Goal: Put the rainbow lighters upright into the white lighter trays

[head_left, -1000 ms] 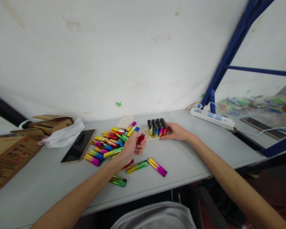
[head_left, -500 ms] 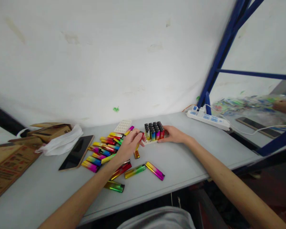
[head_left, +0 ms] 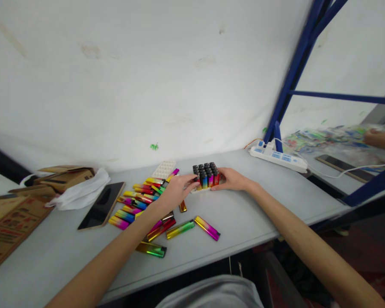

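A small white tray [head_left: 195, 190] holds several upright colourful lighters [head_left: 207, 175] with black tops. My right hand [head_left: 229, 179] grips the tray's right side. My left hand [head_left: 176, 192] is closed at the tray's left front corner, its fingers pinched on a red lighter that is set against the tray. A heap of loose metallic lighters [head_left: 141, 199] lies left of my left hand, and several more [head_left: 207, 227] lie nearer the front edge.
An empty white tray [head_left: 166, 169] sits behind the heap. A phone [head_left: 102, 204], a white bag [head_left: 80, 190] and cardboard boxes [head_left: 9, 222] are at the left. A white power strip [head_left: 277, 156] lies at the right. Another person's hand [head_left: 380, 139] is at the far right.
My left hand has carried the red lighter from above the table to the tray's left front corner. My right hand stays on the tray.
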`<state>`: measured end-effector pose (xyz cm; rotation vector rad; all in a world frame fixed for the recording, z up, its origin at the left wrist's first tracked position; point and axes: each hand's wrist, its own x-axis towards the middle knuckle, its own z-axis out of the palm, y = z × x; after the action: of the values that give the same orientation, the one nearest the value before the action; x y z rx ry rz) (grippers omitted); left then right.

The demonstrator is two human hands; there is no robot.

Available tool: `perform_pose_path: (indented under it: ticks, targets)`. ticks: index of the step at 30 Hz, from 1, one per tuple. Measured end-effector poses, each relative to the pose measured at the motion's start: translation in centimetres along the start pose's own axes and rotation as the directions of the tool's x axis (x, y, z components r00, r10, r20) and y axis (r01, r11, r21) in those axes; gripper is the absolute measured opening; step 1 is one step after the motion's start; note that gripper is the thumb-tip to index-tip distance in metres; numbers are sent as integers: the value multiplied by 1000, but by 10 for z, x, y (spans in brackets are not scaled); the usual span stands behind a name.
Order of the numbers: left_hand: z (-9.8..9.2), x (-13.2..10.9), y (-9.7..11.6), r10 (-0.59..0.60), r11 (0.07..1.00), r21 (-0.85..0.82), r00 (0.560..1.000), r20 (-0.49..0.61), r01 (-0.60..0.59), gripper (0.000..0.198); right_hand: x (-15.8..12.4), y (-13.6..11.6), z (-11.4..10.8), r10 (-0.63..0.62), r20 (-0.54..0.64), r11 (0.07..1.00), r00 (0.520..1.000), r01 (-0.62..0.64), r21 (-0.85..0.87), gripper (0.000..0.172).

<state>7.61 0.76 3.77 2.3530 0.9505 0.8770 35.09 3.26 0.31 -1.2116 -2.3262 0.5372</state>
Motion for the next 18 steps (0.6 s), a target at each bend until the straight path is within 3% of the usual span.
perform_pose_path:
  ticks: [4, 9, 11, 15, 18]
  targets:
    - [4, -2, 3, -125, 980, -162, 992, -35, 118, 18, -1, -1, -1, 2, -4, 1000, 1000, -2, 24, 62]
    - [13, -7, -2, -249, 905, -371, 967, -62, 209, 38, -1, -2, -1, 26, 5, 998, 1000, -26, 52, 63]
    - [11, -7, -2, -221, 931, -315, 972, -77, 187, 44, -1, -2, -1, 26, 2, 998, 1000, -26, 57, 63]
    - [-4, -13, 11, -29, 998, 46, 988, -155, 37, 42, -1, -1, -1, 15, 5, 998, 1000, -16, 64, 63]
    - [-13, -27, 31, 93, 982, 173, 989, -111, -73, 35, -1, -2, -1, 12, 5, 998, 1000, -12, 58, 63]
